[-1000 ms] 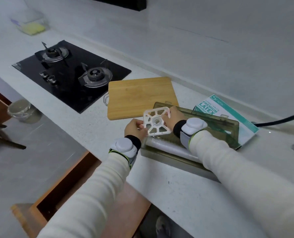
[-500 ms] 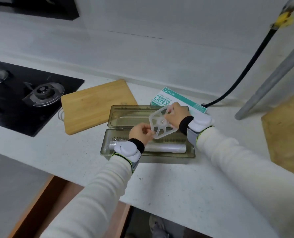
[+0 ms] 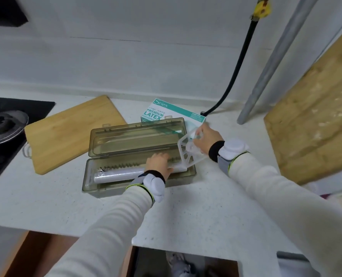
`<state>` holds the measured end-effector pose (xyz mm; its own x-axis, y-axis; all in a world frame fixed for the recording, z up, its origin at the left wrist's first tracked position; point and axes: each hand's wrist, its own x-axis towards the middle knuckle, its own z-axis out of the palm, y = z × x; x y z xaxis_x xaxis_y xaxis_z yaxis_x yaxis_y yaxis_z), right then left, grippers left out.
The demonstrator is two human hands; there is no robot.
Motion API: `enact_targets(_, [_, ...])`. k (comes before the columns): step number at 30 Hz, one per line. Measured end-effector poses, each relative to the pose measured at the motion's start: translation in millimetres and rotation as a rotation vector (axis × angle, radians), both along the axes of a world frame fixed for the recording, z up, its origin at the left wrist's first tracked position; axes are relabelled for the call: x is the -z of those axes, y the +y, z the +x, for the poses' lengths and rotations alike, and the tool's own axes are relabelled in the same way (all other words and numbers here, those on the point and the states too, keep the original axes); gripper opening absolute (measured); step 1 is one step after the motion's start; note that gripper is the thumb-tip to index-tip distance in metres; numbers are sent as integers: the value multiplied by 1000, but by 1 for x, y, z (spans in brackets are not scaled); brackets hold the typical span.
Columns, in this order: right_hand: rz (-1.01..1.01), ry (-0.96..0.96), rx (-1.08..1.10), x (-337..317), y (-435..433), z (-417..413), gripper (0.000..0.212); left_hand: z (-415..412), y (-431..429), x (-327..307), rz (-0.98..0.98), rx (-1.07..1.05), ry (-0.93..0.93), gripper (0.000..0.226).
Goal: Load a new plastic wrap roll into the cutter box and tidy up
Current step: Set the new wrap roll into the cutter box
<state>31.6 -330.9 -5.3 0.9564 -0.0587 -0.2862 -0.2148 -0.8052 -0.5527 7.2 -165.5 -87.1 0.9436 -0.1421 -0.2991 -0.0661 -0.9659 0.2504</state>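
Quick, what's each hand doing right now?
Left hand: on the plastic wrap roll; whether it grips cannot be told.
Right hand: closed, holding the white end plate.

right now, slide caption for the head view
Left hand holds wrap roll in open cutter box; right hand grips white end cap.

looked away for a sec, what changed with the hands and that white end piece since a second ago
The left hand let go of the white end piece and dropped onto the roll in the box. The right hand alone holds it now and carried it to the box's right end. Box still open, roll inside; cutting board and glove carton unmoved.
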Motion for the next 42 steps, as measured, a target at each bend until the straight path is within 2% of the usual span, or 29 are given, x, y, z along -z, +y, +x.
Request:
enact_targets(3, [21,13,10,4,-4,-2,21,6,-3,11,95,59,42,48])
enact_targets(8, [15,38,9,8,-7,-1,41,18,-6,24,166,101,104,51])
enact_targets(18, [-10,30,-38,13,-9,0,23,29,-8,40,207,100,148,49])
enact_targets(25, [7,49,-25,21,-14,-5,23,30,-8,40,209,89,173,46])
enact_targets(31, [-78,16,-70,24,-6,-6,22,30,-11,35,235,95,203,42])
enact_targets(34, [-98,4,-81,28,-2,-7,32,31,-13,33,246,95,209,40])
enact_targets(39, [-117,3,-95,31,-2,-7,34,31,-17,25,247,88,277,32])
enact_targets(42, [-120,-7,-92,28,-2,-6,32,28,-16,21,247,89,243,35])
